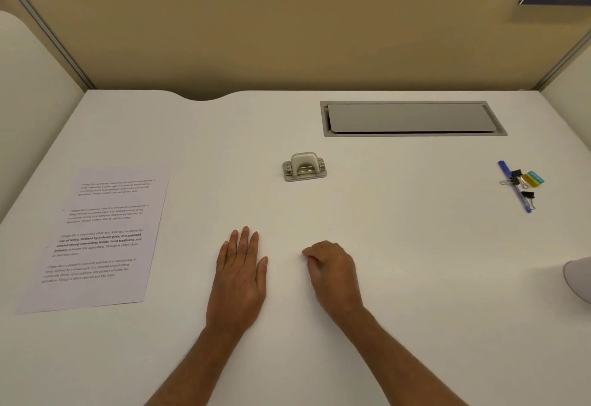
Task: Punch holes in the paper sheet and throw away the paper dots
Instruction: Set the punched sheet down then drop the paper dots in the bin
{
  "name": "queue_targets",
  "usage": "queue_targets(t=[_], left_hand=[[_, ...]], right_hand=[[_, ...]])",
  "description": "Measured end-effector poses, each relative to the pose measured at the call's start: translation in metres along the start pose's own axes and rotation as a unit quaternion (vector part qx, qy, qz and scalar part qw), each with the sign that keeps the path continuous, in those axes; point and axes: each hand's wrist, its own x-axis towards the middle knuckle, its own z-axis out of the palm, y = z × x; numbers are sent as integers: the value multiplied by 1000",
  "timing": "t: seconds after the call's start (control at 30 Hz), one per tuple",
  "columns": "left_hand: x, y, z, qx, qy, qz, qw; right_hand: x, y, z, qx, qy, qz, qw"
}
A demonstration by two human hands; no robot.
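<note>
A printed paper sheet (pixel 99 236) lies flat on the white desk (pixel 415 261) at the left. A small grey hole punch (pixel 304 167) stands in the middle of the desk, beyond both hands. My left hand (pixel 240 274) rests flat on the desk, palm down, fingers stretched out and holding nothing. My right hand (pixel 332 272) rests beside it with the fingers curled under, nothing visible in it. Both hands are well apart from the punch and the sheet.
A grey cable hatch (pixel 412 118) is set into the desk at the back right. A blue pen (pixel 514 186) with binder clips (pixel 527 196) and a yellow tag (pixel 533 179) lies at the right. A pale rounded object (pixel 579 274) pokes in at the right edge. Beige partition behind.
</note>
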Motion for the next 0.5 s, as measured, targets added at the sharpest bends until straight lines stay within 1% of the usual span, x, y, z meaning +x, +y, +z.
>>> queue_targets(t=[0.03,0.07,0.1,0.13,0.2,0.27,0.33,0.4,0.5], left_hand=[[0,0,0,1,3,2,1000],[1,0,0,2,5,3,1000],[1,0,0,4,6,4,1000],[1,0,0,6,6,5,1000],[0,0,1,5,7,4,1000],[0,0,0,4,8,4,1000],[0,0,0,5,5,2,1000],[0,1,0,4,3,1,1000],[1,1,0,-2,0,-1,1000]], right_hand=[[0,-4,-5,89,8,89,992],[-1,-8,-10,176,10,170,970],[-2,-10,-14,251,15,234,939],[-3,-12,-17,324,21,284,902],[-3,-15,-25,464,35,358,809],[-4,-19,-31,568,46,409,713],[-5,-21,-36,626,53,438,644],[-7,-20,-41,664,60,454,591],[-10,-17,-48,707,58,458,535]])
